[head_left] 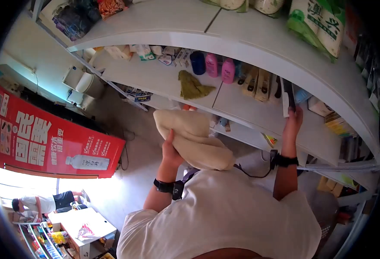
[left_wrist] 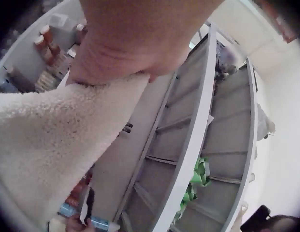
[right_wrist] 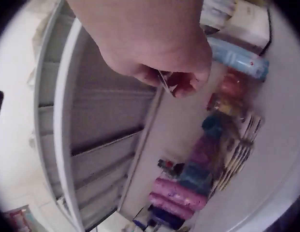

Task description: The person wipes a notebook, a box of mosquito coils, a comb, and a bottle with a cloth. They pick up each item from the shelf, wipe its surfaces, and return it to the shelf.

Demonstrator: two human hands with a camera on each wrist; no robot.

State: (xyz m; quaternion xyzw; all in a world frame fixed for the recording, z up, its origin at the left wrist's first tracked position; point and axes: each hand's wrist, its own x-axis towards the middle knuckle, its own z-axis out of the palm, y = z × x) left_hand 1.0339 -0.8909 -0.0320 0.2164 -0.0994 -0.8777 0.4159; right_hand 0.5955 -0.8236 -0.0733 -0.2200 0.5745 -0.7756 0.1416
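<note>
A folded cream fleecy cloth [head_left: 194, 140] hangs from my left hand [head_left: 171, 151], whose thumb lies over it; in the left wrist view the cloth [left_wrist: 58, 135] spreads below the left hand [left_wrist: 130, 58]. Over the shelf, my right hand [head_left: 293, 121] pinches a thin white-and-black item [head_left: 288, 97], perhaps a packaged brush or knife. In the right wrist view the right hand [right_wrist: 159, 58] curls its fingers round the item's edge, and most of it is hidden. Packaged dark-handled items [head_left: 263, 84] lie to its left on the shelf.
Pink bottles [head_left: 228, 70], a dark blue container [head_left: 197, 63] and an olive cloth [head_left: 193, 85] occupy the same shelf. An upper shelf edge [head_left: 241, 41] arches above. At the lower left are a white table [head_left: 84, 222] and a person [head_left: 45, 203].
</note>
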